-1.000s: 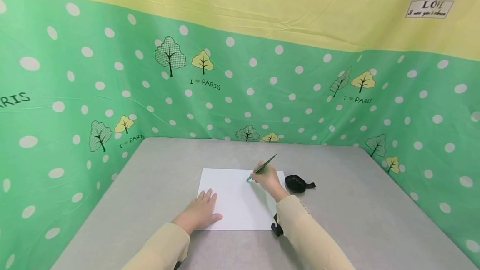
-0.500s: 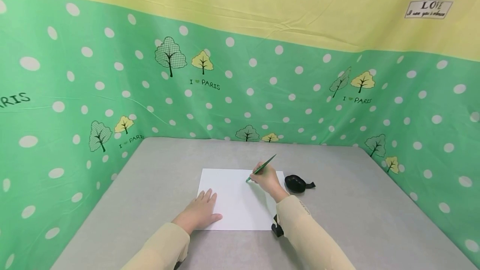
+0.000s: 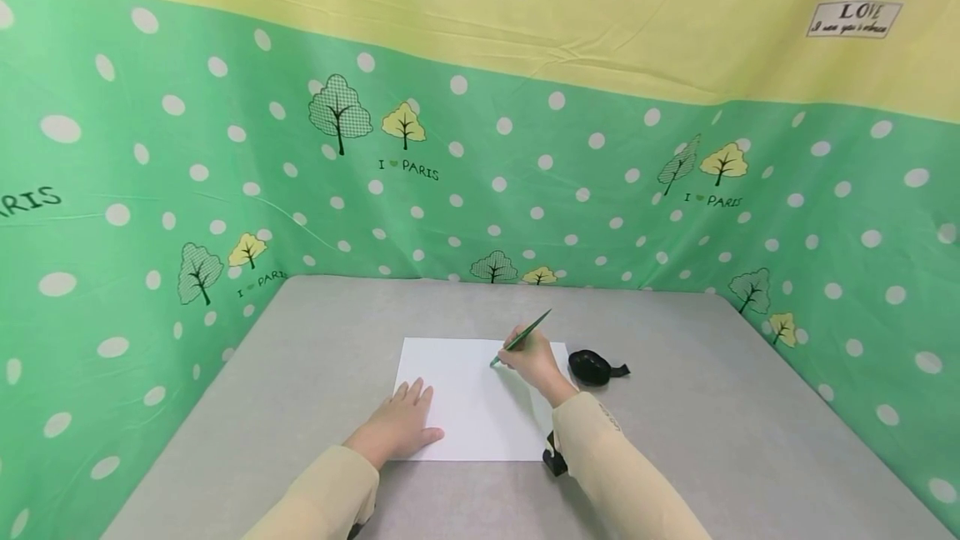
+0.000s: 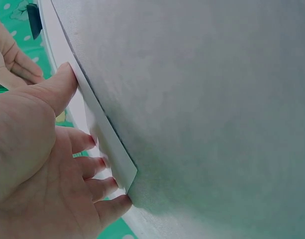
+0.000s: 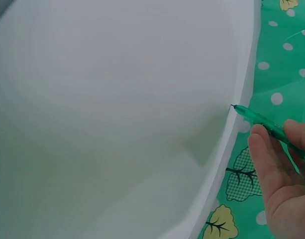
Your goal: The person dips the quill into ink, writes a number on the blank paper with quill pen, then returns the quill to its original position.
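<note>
A sheet of white paper (image 3: 465, 407) lies on the grey table. My left hand (image 3: 402, 422) rests on its left part with fingers spread and straight; in the left wrist view the thumb (image 4: 62, 89) and fingertips touch the sheet along its edge. Over the upper right of the paper, my right hand (image 3: 534, 358) pinches a green pen (image 3: 525, 334), slanted with its tip down to the left. From the right wrist view, the tip of the pen (image 5: 259, 119) meets the paper, and a tiny dark mark shows at the tip.
Right of the paper sits a rounded black object (image 3: 591, 367) with a short tail. Another black item (image 3: 554, 458), partly hidden by the right sleeve, lies at the paper's lower right corner. A green and yellow patterned curtain (image 3: 480, 148) surrounds the grey table (image 3: 712, 407).
The pen tip and right hand have shifted slightly left and down over the paper. My left hand has stayed in place.
</note>
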Action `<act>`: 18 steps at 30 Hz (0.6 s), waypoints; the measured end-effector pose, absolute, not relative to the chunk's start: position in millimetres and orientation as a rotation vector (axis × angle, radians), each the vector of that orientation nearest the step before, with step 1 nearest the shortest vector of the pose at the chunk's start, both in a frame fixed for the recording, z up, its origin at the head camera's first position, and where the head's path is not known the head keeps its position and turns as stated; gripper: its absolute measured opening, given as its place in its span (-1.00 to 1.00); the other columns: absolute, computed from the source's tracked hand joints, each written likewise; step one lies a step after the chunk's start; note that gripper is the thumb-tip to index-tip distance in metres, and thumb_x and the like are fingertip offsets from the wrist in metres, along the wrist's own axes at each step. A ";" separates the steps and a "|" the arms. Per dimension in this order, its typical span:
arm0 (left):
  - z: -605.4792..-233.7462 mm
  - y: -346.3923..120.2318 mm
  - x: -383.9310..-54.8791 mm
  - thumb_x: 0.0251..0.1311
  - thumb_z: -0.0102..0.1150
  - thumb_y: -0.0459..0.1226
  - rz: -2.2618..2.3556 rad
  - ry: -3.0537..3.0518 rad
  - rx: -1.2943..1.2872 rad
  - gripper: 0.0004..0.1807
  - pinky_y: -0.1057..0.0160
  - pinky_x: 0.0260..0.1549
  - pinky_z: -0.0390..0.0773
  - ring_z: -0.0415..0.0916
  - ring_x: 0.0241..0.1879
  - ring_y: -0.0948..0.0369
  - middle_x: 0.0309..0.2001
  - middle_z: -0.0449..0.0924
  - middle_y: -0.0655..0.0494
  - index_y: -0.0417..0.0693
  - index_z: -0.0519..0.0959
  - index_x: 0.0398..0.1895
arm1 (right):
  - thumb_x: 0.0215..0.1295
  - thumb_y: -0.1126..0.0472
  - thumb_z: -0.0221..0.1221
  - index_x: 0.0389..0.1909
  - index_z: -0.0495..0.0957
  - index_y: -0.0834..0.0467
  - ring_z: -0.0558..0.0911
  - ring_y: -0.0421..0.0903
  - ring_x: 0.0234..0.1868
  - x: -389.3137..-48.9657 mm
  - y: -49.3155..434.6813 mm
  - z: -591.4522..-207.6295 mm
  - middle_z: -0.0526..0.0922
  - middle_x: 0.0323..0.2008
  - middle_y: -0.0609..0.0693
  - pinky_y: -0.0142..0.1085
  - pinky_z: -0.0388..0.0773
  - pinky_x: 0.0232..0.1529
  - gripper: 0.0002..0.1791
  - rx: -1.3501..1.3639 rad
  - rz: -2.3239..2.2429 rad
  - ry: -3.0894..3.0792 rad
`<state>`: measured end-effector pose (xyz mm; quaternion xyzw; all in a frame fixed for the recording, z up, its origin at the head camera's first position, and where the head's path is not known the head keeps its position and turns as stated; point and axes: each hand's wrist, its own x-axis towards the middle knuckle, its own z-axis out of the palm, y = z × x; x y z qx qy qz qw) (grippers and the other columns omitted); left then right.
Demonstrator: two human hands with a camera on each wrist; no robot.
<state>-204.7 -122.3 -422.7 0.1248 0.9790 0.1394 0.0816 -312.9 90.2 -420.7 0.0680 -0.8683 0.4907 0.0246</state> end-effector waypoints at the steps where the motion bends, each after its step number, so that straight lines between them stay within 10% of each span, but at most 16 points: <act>1: -422.7 -122.1 -204.7 0.19 0.12 -0.03 0.419 2.926 0.375 -0.26 -0.16 0.20 0.06 -0.03 0.30 -0.23 0.30 0.09 -0.34 -0.40 0.23 0.25 | 0.03 0.45 0.22 -0.51 0.44 0.24 0.55 -0.15 -0.54 -312.7 90.1 -420.6 0.57 -0.60 0.00 -0.34 0.56 -0.47 -0.86 0.213 1.512 -2.688; 18: -423.6 -122.4 -205.9 0.18 0.13 -0.03 0.431 2.928 0.375 -0.26 -0.16 0.20 0.06 -0.04 0.30 -0.24 0.30 0.08 -0.35 -0.41 0.23 0.25 | 0.02 0.46 0.22 -0.51 0.42 0.24 0.56 -0.14 -0.52 -307.3 89.9 -417.7 0.56 -0.58 0.01 -0.33 0.58 -0.43 -0.84 0.242 1.523 -2.702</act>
